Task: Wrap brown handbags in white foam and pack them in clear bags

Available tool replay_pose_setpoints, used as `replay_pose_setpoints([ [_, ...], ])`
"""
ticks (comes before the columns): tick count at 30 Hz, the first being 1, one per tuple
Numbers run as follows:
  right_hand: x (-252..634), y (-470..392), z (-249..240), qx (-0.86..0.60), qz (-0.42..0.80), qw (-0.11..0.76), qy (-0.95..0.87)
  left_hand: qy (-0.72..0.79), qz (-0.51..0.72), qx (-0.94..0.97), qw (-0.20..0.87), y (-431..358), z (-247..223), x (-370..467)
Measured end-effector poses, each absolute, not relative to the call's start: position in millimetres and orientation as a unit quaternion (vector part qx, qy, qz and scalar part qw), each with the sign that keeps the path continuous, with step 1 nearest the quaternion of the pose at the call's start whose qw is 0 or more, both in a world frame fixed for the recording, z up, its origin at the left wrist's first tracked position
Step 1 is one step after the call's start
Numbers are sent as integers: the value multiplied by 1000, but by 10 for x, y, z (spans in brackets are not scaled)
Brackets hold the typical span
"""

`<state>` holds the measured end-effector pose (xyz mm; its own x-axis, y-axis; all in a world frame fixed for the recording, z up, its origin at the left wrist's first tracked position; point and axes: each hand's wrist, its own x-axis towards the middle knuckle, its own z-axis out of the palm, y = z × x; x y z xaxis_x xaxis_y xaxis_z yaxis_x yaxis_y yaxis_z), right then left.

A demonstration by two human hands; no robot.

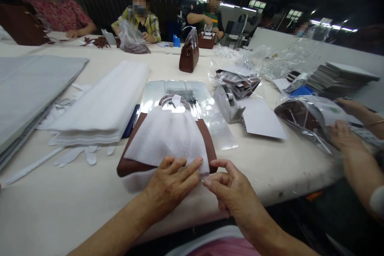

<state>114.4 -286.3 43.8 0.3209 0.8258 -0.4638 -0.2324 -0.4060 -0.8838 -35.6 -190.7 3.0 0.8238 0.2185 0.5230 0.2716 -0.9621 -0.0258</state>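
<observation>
A brown handbag (120, 164) lies on the table in front of me, wrapped across its middle by a white foam sheet (168, 136). Its rounded handles (163, 99) point away from me and carry a small white piece. My left hand (174, 180) holds the foam down at the bag's near edge, fingers bent and thumb close to the index finger. Just right of it, my right hand (231, 188) pinches what looks like a small strip of clear tape (204, 177) at the foam's near right corner. Its index finger reaches toward the bag's side.
Left lie stacked white foam sheets (102, 104) and grey sheets (36, 88). A clear plastic bag (222, 136) lies under the handles, beside a tape dispenser (228, 104) and white cards (264, 118). At right, a co-worker's hands (345, 134) handle a wrapped bag (303, 116). A brown handbag (189, 59) stands beyond.
</observation>
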Motion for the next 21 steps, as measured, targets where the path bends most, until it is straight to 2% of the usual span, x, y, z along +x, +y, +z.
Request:
replay_pose_setpoints([
  [5, 1028, -2887, 43, -643, 488, 560, -186, -122, -255, -957, 62, -1890, 39, -374],
  [10, 1089, -2996, -341, -717, 399, 528, -219, -90, -222, -968, 74, -1866, 75, -429],
  [13, 1172, -3032, -152, -713, 255, 571, -318, -79, -224, -967, 88, -1862, 73, -456],
  [15, 1190, -2919, 127, -645, 195, 627, -392, -77, -222, -967, 101, -1870, 73, -456],
  [18, 1130, -2523, 515, -496, 221, 670, -506, -85, -193, -972, 106, -1909, 88, -428],
  [21, 984, -2052, 661, -432, 296, 591, -613, -80, -173, -977, 98, -1965, 118, -432],
])
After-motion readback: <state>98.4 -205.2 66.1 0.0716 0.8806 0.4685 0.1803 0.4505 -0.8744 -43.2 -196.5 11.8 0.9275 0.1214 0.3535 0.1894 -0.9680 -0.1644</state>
